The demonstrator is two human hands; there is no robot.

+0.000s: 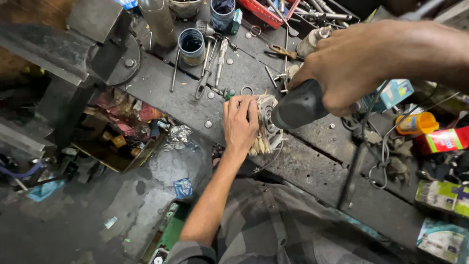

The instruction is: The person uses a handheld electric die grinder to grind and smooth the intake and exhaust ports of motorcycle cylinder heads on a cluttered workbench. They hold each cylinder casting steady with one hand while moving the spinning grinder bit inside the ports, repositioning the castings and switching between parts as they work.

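Note:
My left hand (240, 124) lies flat on a round metal motor part (269, 117) with pale winding ends, pressing it against the dark workbench (312, 171). My right hand (364, 61) grips the black handle of a power tool (298, 106), held just above and to the right of the part. The tool's dark cord (359, 156) hangs down across the bench. The tool's working end is hidden behind my right hand.
Tins (191, 46), wrenches and screwdrivers (211, 66), washers and a red tray (266, 11) crowd the back of the bench. Small boxes (442, 142), an orange cap (415, 123) and cartons (442, 195) sit at right. A vise (93, 44) and a scrap crate (122, 132) lie at left above the littered floor.

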